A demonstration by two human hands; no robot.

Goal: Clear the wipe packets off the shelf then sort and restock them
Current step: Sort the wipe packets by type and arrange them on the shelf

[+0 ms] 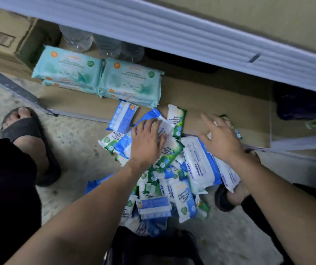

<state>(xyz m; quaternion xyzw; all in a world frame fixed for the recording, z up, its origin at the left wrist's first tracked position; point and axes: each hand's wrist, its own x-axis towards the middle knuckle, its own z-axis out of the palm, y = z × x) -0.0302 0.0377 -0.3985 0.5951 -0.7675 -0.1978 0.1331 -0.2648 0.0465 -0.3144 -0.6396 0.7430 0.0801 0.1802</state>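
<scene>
Head view — left hand [147, 142] flat on the wipe packets [197, 165] (a floor heap); right hand [220, 139] spread, empty.

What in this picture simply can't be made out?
Head view:
Packets under the left hand: palm covers their labels.
Right hand: motion-blurred; unclear whether it grips the green packet behind it.
Cardboard box: cut off by left edge, print blurred.
Shelf's back: shadowed beneath the upper shelf.

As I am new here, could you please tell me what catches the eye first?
A jumbled pile of blue and green wipe packets lies on the floor at the shelf edge, the left hand resting on top and the right hand open beside it. Behind, two neat stacks of teal packs sit on the shelf.
</scene>
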